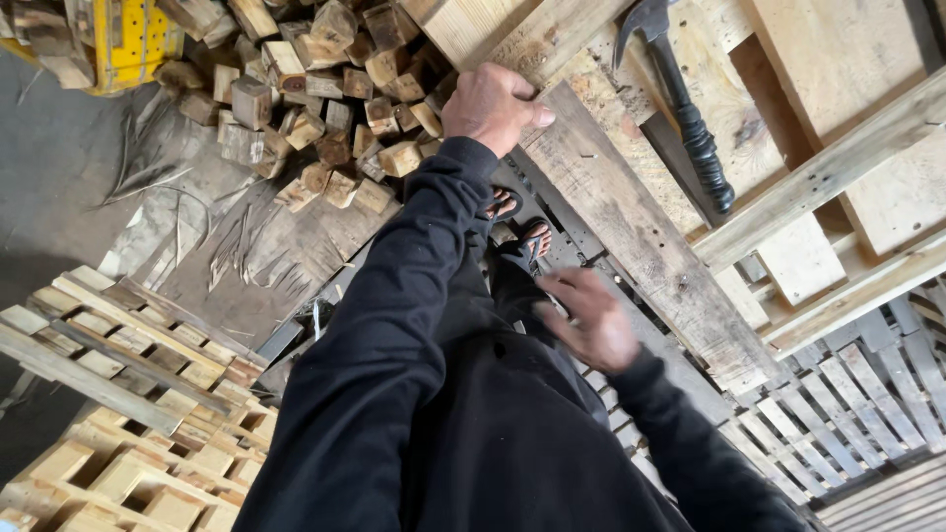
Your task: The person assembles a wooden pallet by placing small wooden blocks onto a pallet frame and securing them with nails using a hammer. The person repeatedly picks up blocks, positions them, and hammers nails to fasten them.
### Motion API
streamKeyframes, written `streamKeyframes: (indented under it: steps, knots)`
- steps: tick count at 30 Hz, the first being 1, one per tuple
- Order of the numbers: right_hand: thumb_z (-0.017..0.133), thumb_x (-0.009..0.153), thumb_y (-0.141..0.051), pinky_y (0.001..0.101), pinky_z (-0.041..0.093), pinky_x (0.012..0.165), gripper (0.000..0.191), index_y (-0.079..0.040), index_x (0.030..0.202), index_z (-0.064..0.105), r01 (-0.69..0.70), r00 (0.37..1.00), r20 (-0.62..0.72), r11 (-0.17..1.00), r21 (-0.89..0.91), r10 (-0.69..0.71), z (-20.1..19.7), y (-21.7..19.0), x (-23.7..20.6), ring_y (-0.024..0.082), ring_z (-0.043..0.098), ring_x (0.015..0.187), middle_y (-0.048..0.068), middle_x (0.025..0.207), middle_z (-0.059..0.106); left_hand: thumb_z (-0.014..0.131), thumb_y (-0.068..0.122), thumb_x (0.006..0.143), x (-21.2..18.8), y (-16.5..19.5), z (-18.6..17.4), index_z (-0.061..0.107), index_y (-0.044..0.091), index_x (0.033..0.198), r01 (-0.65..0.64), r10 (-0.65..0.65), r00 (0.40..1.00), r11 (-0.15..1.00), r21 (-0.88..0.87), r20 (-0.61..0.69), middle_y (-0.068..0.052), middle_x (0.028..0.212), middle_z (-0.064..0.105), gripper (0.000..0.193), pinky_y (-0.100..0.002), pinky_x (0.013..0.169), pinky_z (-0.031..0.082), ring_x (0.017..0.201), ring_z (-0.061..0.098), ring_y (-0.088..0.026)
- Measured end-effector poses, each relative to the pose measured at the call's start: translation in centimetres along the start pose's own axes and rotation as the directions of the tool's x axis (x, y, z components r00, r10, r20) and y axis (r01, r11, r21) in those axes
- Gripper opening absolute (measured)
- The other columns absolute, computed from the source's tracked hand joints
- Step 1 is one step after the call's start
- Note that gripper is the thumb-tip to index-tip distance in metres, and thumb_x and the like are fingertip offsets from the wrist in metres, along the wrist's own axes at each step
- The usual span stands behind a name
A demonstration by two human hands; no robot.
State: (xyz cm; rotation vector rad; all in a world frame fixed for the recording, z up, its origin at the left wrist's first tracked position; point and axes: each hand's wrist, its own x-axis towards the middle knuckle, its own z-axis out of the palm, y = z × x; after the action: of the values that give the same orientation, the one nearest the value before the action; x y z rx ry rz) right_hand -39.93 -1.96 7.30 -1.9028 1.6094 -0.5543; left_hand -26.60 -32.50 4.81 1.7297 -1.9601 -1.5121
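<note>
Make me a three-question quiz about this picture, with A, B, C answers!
1. Where does the hammer lie?
A. on the wooden pallet
B. on the floor
C. in a hand

2. What colour are the person's sleeves?
A. red
B. black
C. white

3. What is the left hand doing?
A. gripping the edge of a plank
B. holding a block
C. hanging free

Answers: 1 A, the hammer rests on the pallet boards; 2 B, both sleeves are black; 3 A, its fingers curl over the plank's end, while the right hand is blurred and holds nothing.
</note>
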Motion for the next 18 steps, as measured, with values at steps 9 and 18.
streamKeyframes:
  steps: [9,18]
  knots:
    - [0.074,0.098,-0.033,0.0482,0.053,0.093,0.061,0.01,0.137,0.054,-0.632,0.774,-0.015,0.77,-0.085,0.633,8.6,9.3,6.4,0.039,0.064,0.106,0.028,0.121,0.065,0.087,0.041,0.074,1.2,-1.9,0.6,0.081,0.015,0.086,-0.067,0.063,0.997,0.995,0.07,0.047,0.0,0.077,0.077,0.029,-0.038,0.074,0.058,0.066,0.071,-0.013]
    - [0.076,0.102,-0.031,0.0412,0.053,0.1,0.053,-0.001,0.141,0.057,-0.434,0.825,-0.281,0.868,0.243,0.491,10.1,12.7,8.7,0.032,0.065,0.117,0.02,0.133,0.066,0.08,0.031,0.084,1.1,-3.4,1.0,0.084,0.013,0.092,-0.269,0.264,0.963,0.959,0.092,0.059,-0.004,0.074,0.079,0.02,-0.033,0.065,0.06,0.059,0.072,-0.014]
